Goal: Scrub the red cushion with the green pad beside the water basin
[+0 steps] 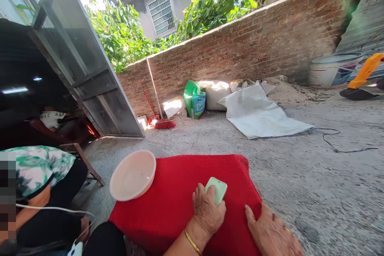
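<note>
My left hand [207, 210], with a gold-coloured bangle at its wrist, grips a pale green, flat, round-cornered block [221, 190] whose exact kind I cannot make out. The block rests on a red cloth [183, 184] spread over a low surface, and its underside is hidden. At the cloth's right edge lies my right hand [271, 230], thumb apart from the fingers, with nothing visible in it. A pale pink plastic basin [133, 176] sits on the far left corner of the cloth; a few small specks show inside.
At left, a person in a green-and-white top [42, 168] sits close by. Beyond are a metal door [90, 64], a red broom [165, 124], a green sack [193, 102] and a white sheet [261, 116] on concrete. A black cord [336, 140] lies at right.
</note>
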`<state>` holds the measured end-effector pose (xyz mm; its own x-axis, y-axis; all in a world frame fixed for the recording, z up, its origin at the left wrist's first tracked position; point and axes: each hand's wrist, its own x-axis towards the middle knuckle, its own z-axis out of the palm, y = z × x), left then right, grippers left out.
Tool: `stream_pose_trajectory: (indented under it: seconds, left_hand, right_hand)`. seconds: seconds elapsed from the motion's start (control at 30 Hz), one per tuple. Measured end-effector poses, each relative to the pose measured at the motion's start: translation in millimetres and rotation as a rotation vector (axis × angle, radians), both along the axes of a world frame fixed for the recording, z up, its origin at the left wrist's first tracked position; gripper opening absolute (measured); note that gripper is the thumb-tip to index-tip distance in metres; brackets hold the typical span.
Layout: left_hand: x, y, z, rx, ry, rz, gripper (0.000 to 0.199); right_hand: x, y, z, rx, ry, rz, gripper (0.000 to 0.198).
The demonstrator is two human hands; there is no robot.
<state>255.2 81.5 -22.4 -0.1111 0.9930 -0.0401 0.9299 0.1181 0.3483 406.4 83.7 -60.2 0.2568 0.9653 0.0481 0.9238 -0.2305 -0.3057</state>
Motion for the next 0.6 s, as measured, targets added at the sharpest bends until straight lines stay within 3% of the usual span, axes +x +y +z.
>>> stream_pose_trajectory:
  seconds: [0.13, 0.23, 0.3, 0.37, 0.5, 0.6]
  left_hand:
    - [-83, -5, 9.8, 0.001, 0.173, 0.352, 0.044]
    - [-122, -8, 11.2, -0.025, 0.205, 0.456, 0.043]
    - [-119, -10, 6.8, -0.034, 0.198, 0.461, 0.042]
    - [-95, -11, -0.4, -0.035, 0.173, 0.415, 0.042]
    - [-37, -12, -9.6, -0.041, 0.041, 0.145, 0.05]
    - [-36, -15, -6.0, -0.035, 0.01, 0.104, 0.051]
  right_hand:
    - [2, -1, 6, -0.019, 0.017, 0.034, 0.061]
    - [1, -3, 13, -0.032, 0.032, 0.025, 0.06]
    - [0, -3, 18, -0.059, 0.037, 0.019, 0.059]
    - [0, -3, 22, -0.098, 0.036, 0.008, 0.06]
    - [-1, -2, 31, -0.16, 0.034, -0.004, 0.063]
    - [-1, -2, 36, -0.195, 0.046, -0.012, 0.064]
